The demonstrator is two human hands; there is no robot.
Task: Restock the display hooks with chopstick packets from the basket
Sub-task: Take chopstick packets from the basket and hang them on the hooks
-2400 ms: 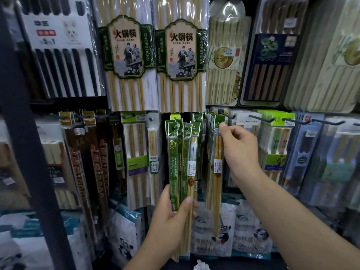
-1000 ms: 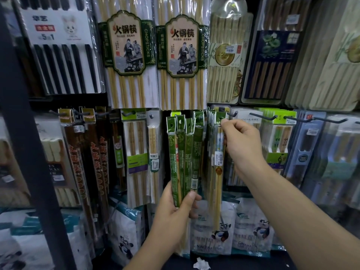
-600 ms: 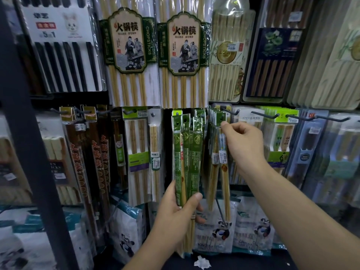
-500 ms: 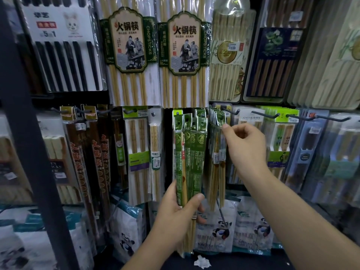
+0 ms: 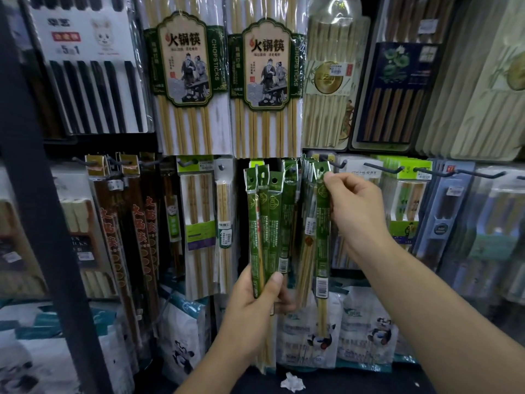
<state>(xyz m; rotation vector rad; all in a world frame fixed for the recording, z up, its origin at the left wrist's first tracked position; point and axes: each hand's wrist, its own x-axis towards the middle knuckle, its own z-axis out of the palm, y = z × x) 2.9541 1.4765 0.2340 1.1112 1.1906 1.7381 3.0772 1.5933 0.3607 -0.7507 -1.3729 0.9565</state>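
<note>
Gripped low in the left hand [image 5: 255, 302], fingers [image 5: 274, 280] curled round them: a fan of slim green packets [image 5: 267, 220]. Glossy film, punched holes in crinkled silver-edged tops, pale bamboo sticks poking out below.

Pinched near its top between thumb and fingers [image 5: 332, 177] of the right hand [image 5: 355, 211]: a single green packet [image 5: 322, 223], hanging upright, with a white barcode label low down. Top hole just beside the upturned tip of a dark wire hook [image 5: 336, 164]; threaded or not, cannot tell. Just left of it, a bunch of hanging packets [image 5: 308, 194] of the same kind.

Above, two tall clear packs [image 5: 184, 61] of bamboo sticks, ornate green-framed labels reading "火锅筷" and "CHOPSTICKS". Upper left, a black chopsticks pack [image 5: 85, 81] with a rabbit drawing and "5" and "1". Below, soft panda bags [image 5: 366, 336].
</note>
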